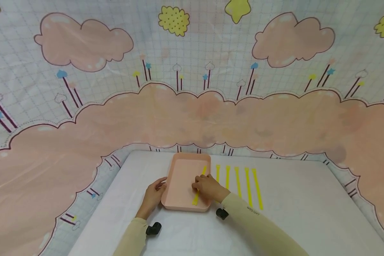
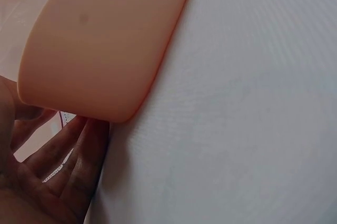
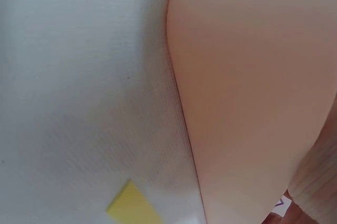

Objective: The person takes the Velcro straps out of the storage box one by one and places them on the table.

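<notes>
A shallow pink tray (image 1: pixel 182 185) lies on the white table. Beside its left edge is my left hand (image 1: pixel 153 195), its fingers touching the outer wall; the left wrist view shows those fingers (image 2: pixel 66 155) extended against the wall of the tray. My right hand (image 1: pixel 208 188) reaches over the tray's right side and pinches a narrow, flat yellow strip (image 1: pixel 195 200) with a flared end. The strip runs lengthwise inside the tray, its middle covered by the hand. In the right wrist view, the tray's outer wall (image 3: pixel 247 103) hides most of this hand.
Right of the tray, several similar yellow strips (image 1: pixel 257 188) lie side by side on the white table (image 1: pixel 294 213). One strip's end (image 3: pixel 134 205) shows near the tray in the right wrist view. A patterned pink-and-white cloth (image 1: pixel 211 117) stands behind the table.
</notes>
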`<action>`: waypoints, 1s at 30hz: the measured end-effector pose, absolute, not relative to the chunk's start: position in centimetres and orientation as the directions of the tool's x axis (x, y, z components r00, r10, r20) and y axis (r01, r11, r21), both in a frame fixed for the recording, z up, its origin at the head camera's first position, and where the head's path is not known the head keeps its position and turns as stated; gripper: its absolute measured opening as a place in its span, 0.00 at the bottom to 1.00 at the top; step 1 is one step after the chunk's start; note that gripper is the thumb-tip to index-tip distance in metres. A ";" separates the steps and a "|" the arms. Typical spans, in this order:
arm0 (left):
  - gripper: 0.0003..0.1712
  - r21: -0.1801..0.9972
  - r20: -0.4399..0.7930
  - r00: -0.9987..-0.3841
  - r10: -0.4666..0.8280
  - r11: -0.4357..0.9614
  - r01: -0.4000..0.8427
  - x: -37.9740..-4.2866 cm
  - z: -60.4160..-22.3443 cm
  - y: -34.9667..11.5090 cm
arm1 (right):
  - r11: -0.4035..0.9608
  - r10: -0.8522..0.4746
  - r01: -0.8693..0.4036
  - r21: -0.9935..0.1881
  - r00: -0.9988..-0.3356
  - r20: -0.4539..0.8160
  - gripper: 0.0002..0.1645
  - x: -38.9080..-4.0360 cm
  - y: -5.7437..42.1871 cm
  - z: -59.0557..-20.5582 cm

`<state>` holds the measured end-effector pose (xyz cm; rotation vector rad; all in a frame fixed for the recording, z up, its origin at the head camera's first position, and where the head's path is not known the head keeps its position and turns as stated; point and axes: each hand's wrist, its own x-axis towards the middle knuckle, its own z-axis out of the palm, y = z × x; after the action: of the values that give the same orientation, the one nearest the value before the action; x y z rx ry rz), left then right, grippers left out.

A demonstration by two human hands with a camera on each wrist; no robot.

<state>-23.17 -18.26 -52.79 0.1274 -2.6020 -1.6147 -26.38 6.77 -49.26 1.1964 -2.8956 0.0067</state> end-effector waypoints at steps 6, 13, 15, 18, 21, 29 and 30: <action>0.21 0.895 0.025 -0.994 -0.105 0.446 -0.025 -23.1 -53.0 -18.5 | 0.676 -0.737 -0.737 0.009 -0.675 0.041 0.14 -26.4 6.7 -49.7; 0.21 0.894 0.037 -0.993 -0.111 0.448 -0.017 -23.0 -53.1 -18.4 | 0.683 -0.731 -0.731 -0.002 -0.683 0.015 0.13 -26.1 6.6 -49.5; 0.21 0.893 0.040 -0.993 -0.108 0.450 -0.013 -23.0 -52.9 -18.3 | 0.680 -0.733 -0.733 0.011 -0.679 0.022 0.11 -26.0 6.7 -49.3; 0.21 0.891 0.047 -0.994 -0.101 0.455 -0.004 -22.8 -52.7 -18.3 | 0.667 -0.745 -0.745 0.025 -0.666 0.040 0.11 -25.9 6.8 -49.2; 0.20 0.891 0.052 -0.994 -0.100 0.455 0.001 -22.6 -52.6 -18.3 | 0.653 -0.757 -0.757 0.030 -0.651 0.059 0.11 -25.8 6.8 -49.3; 0.20 0.895 0.060 -0.993 -0.106 0.447 0.006 -22.6 -52.5 -18.2 | 0.640 -0.767 -0.767 0.039 -0.637 0.074 0.12 -26.1 6.9 -49.6; 0.20 0.894 0.058 -0.993 -0.106 0.449 0.005 -22.7 -52.4 -18.2 | 0.641 -0.767 -0.766 0.039 -0.638 0.074 0.12 -26.1 6.9 -49.6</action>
<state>-22.66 -18.21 -52.40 0.0904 -2.5825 -1.5938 -26.11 6.89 -49.64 1.2965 -2.7698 -0.0065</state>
